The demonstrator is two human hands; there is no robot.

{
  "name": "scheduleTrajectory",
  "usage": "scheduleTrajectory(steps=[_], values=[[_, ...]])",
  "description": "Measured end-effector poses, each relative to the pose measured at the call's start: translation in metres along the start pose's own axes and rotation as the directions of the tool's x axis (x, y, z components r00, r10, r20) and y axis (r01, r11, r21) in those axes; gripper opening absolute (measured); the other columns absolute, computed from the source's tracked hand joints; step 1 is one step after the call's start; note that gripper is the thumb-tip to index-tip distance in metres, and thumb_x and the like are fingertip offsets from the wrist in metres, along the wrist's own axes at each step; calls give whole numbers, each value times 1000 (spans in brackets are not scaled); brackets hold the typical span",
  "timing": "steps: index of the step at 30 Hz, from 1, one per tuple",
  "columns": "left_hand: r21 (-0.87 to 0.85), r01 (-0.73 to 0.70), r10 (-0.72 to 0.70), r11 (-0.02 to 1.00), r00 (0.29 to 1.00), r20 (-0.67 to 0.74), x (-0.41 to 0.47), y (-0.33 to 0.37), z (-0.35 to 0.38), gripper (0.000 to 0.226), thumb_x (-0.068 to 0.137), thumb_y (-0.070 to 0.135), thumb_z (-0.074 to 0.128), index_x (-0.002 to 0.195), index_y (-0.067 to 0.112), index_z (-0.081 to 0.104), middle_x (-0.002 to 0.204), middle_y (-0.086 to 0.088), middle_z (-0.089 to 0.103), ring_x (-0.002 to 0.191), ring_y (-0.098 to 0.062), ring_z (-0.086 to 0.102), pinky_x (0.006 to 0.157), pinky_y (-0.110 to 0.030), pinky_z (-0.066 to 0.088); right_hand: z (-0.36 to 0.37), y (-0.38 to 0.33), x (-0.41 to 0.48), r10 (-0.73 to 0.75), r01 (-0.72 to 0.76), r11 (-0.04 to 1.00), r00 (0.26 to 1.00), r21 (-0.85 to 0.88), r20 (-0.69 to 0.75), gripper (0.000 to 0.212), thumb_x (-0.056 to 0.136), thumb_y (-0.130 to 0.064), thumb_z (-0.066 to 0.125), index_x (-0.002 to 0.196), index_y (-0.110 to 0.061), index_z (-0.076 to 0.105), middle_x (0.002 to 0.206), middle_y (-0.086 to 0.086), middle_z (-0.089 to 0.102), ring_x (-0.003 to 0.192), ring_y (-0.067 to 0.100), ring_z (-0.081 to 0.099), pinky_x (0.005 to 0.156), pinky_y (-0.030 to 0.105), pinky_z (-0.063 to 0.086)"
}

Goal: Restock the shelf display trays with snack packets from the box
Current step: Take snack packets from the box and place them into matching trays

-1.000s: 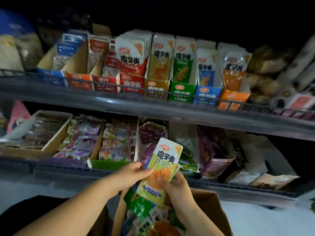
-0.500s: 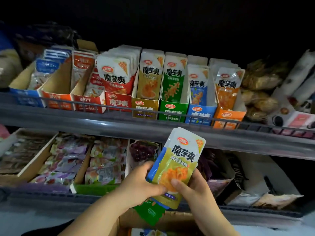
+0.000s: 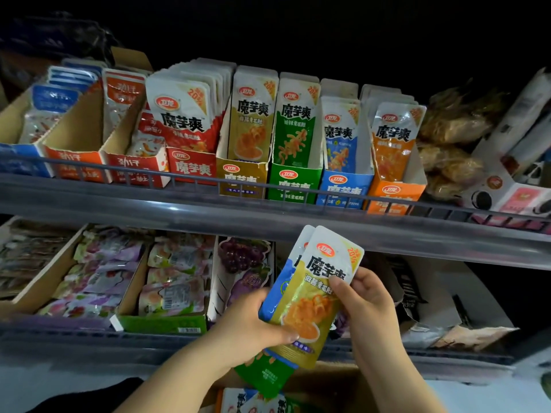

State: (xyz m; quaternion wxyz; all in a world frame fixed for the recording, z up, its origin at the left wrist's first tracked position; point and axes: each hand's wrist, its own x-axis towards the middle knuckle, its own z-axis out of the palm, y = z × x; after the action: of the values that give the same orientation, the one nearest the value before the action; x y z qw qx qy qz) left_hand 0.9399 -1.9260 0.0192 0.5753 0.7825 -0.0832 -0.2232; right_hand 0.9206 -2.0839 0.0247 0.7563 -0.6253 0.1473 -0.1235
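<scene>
Both hands hold a small stack of snack packets in front of the lower shelf. A yellow packet is on top, with a blue packet behind it and a green packet hanging below. My left hand grips the stack's lower left edge. My right hand pinches the yellow packet's right side. On the upper shelf stand display trays: red, yellow, green, blue and orange. The cardboard box sits at the bottom, mostly hidden by my arms.
A grey wire rail runs along the upper shelf's front. Left of the red tray stand three partly filled trays. Brown bagged snacks lie at the right. The lower shelf holds trays of fruit-printed packets and dark bags.
The hands lifted the packets out of the box and up toward the shelves. A blue packet now shows behind the yellow one. The view tilted upward and closer to the upper shelf.
</scene>
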Motion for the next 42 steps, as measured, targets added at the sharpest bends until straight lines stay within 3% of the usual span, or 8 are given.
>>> scheduleTrajectory(steps=[3, 6, 11, 17, 28, 34, 39, 42], values=[[-92, 10, -8, 996, 1000, 20, -1, -1, -1, 28, 73, 13, 74, 93, 25, 58, 90, 7, 70, 85, -10, 67, 84, -25, 50, -1, 1, 0, -23, 24, 1000, 999, 13, -44, 9, 86, 0, 55, 83, -7, 52, 52, -4, 64, 33, 0, 49, 33, 11, 37], [-188, 9, -6, 982, 1000, 18, -3, -1, -2, 20, 75, 6, 70, 86, 20, 60, 76, 9, 71, 70, -5, 67, 73, -22, 53, 1, 3, 1, -47, 46, 999, 997, -15, -65, 10, 87, -3, 55, 84, -11, 49, 54, -6, 66, 36, 0, 53, 34, 13, 40], [-307, -44, 30, 951, 998, -49, -6, 0, -8, 13, 81, 5, 63, 90, 15, 61, 84, 3, 72, 72, -7, 68, 65, -17, 54, 1, -3, 0, -61, 60, 998, 996, -17, -72, 12, 87, -3, 53, 82, -13, 49, 59, -7, 68, 51, 2, 61, 47, 17, 50], [-378, -161, 102, 912, 980, -172, -11, 9, -28, 10, 83, 6, 60, 86, 15, 62, 69, 10, 72, 64, -2, 67, 56, -12, 50, 7, -31, -1, -52, 50, 995, 998, -82, -26, 15, 91, -8, 49, 77, -13, 51, 41, -2, 50, 31, 4, 40, 32, 17, 30], [-340, -355, 185, 871, 878, -442, -34, 15, -80, 13, 87, 5, 54, 80, 15, 59, 67, 11, 66, 51, 7, 60, 47, -7, 43, 71, -135, 30, -388, 388, 918, 922, -83, 18, 18, 94, -9, 46, 78, -16, 47, 44, -7, 58, 35, 3, 52, 38, 13, 43], [-255, -349, 193, 902, 853, -485, -38, 10, -99, 14, 88, 9, 54, 87, 23, 52, 83, 8, 65, 62, 5, 61, 59, -12, 48, 117, -164, 67, -489, 477, 843, 872, -249, 14, 21, 94, -10, 47, 75, -19, 44, 68, 2, 55, 36, 1, 54, 41, 13, 45], [-260, -323, 154, 910, 846, -511, -41, 10, -107, 15, 88, 9, 54, 85, 23, 50, 82, 7, 64, 76, -9, 62, 65, -22, 46, 138, -163, 97, -465, 439, 798, 884, -414, 42, 1, 93, -10, 47, 95, -10, 46, 69, 1, 55, 35, -3, 54, 43, 11, 46], [-277, -312, 119, 909, 830, -545, -40, 10, -115, 17, 87, 8, 55, 84, 24, 51, 82, 4, 64, 75, -13, 62, 65, -29, 48, 145, -160, 109, -420, 396, 797, 906, -456, 52, 2, 93, -10, 48, 91, -9, 47, 67, 5, 54, 34, -1, 54, 42, 12, 47]])
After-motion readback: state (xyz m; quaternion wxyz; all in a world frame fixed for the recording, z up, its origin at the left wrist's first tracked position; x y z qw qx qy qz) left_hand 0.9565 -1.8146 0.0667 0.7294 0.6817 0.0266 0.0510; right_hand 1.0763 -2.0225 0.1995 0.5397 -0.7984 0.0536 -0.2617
